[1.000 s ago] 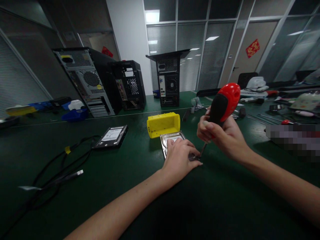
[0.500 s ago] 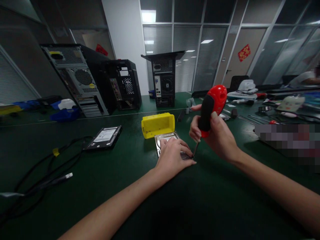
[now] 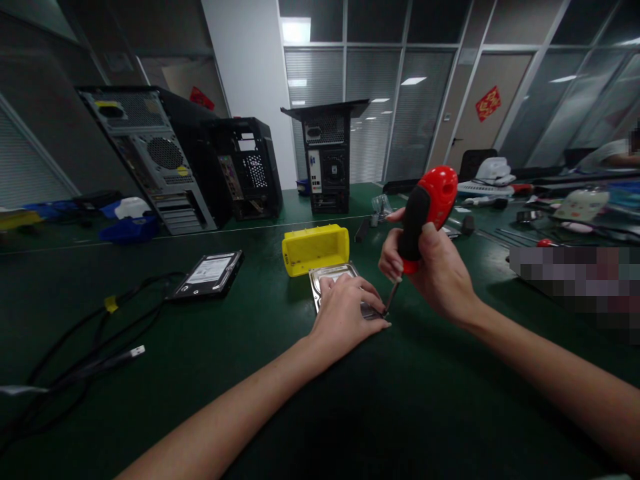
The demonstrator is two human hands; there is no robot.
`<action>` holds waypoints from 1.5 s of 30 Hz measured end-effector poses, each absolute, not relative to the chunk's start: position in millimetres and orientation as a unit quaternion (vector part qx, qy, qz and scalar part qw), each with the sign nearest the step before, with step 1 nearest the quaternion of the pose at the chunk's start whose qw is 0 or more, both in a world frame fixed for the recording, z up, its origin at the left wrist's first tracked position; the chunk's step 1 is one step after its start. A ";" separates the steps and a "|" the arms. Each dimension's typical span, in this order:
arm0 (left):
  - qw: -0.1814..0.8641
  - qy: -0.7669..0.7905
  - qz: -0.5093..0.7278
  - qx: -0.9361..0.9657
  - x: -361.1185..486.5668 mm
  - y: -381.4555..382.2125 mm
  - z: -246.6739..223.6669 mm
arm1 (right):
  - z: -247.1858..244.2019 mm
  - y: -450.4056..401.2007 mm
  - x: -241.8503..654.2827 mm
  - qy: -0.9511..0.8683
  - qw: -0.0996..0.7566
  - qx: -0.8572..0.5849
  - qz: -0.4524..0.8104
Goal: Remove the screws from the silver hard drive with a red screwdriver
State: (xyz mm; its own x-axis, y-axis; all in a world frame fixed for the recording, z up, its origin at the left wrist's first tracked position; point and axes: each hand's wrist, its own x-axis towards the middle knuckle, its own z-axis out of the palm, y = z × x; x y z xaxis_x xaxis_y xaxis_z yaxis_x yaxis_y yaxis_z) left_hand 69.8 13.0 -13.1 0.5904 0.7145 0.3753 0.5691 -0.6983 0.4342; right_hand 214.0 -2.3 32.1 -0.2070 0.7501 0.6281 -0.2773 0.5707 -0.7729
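Note:
A silver hard drive (image 3: 316,279) lies on the green table, largely covered by my left hand (image 3: 345,307). That hand is curled over it, with its fingers and thumb at the drive's right edge. My right hand (image 3: 430,267) is wrapped around the handle of a red and black screwdriver (image 3: 434,193). The tool leans, its shaft pointing down and to the left. Its tip is at the drive's near right corner, beside my left thumb and fingertips; what it touches there is too small to make out.
A yellow bin (image 3: 315,248) stands just behind the drive. To the left lie another hard drive (image 3: 210,273) and black cables (image 3: 95,333). Computer cases (image 3: 327,160) stand at the back. Tools and a white hot-air-like device (image 3: 493,173) crowd the right, where another person (image 3: 613,157) sits.

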 end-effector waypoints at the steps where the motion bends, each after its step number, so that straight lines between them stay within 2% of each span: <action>1: 0.135 0.364 0.269 0.881 69.9 12.9 -12.7 | 31.9 -2.3 214.1 -0.650 0.603 -0.183 0.425; 31: 0.143 0.357 0.285 0.878 73.0 10.8 -15.2 | 29.7 -1.5 212.5 -0.643 0.608 -0.205 0.417; 45: 0.114 0.357 0.278 0.884 69.8 10.9 -16.4 | 29.7 4.3 215.5 -0.639 0.614 -0.182 0.426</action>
State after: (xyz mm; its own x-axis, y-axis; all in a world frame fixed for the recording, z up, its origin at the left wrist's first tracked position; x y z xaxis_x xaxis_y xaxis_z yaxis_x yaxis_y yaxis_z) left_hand 69.8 10.9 -16.4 0.5901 0.6955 0.4099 0.5687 -0.7185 0.4004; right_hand 215.5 4.3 29.7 -0.1792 0.7561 0.6294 -0.2904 0.5706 -0.7682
